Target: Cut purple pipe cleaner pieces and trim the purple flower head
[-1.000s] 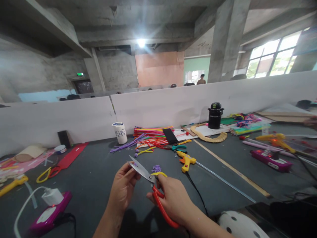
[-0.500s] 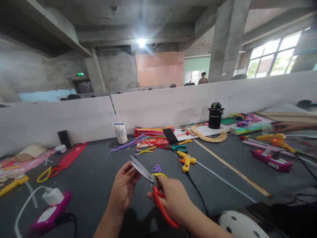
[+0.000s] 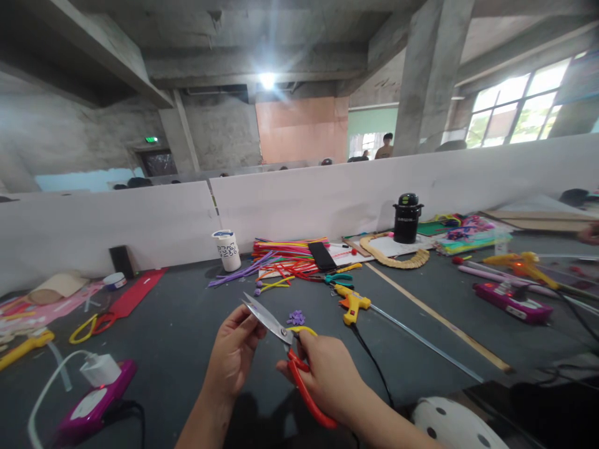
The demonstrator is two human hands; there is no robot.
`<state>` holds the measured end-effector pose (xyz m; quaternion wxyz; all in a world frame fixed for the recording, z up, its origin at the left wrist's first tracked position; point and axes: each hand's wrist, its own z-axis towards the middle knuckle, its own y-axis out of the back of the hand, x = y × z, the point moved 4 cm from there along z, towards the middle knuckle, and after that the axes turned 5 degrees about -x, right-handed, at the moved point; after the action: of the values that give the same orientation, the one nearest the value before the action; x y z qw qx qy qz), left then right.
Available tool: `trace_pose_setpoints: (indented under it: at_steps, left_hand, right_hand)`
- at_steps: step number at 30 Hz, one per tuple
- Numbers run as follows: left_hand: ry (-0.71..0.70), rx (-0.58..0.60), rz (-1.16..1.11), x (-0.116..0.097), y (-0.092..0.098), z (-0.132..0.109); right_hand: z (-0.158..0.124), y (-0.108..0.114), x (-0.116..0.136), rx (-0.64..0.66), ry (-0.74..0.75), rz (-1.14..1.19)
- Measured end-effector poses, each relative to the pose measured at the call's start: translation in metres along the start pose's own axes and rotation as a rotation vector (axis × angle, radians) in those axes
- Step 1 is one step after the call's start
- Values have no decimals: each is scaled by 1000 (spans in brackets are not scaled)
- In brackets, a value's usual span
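Note:
My right hand [image 3: 327, 374] grips the scissors [image 3: 269, 319], which have one red and one yellow handle and blades pointing up and left. The blade tips reach the fingertips of my left hand [image 3: 238, 349]. Those fingers are pinched together, and what they hold is mostly hidden behind the blades. Just beyond the scissors lies a small pile of purple pieces [image 3: 296, 318]. A yellow glue gun [image 3: 353, 304] rests on the table to the right of the pile.
Colourful pipe cleaners [image 3: 290, 249] lie behind my hands, near a white cup [image 3: 226, 251]. Further right are a black bottle [image 3: 406, 219] and a long wooden strip [image 3: 435, 315]. Purple power strips [image 3: 512, 304] sit at both sides. A co-worker's hand shows at the right edge.
The co-worker's hand has drawn back toward the right edge. A distant person has shifted slightly. My hands and the scissors have barely moved.

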<state>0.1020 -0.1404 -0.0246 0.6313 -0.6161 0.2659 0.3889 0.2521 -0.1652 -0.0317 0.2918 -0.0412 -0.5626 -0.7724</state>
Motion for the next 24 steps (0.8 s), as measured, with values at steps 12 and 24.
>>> trace_pose_setpoints:
  at_steps: [12, 24]
  left_hand:
    - [-8, 12, 6, -3, 4, 1]
    - [158, 163, 83, 19, -16, -9]
  right_hand:
    - [0, -2, -2, -48, 7, -32]
    - [16, 14, -16, -71, -149, 778]
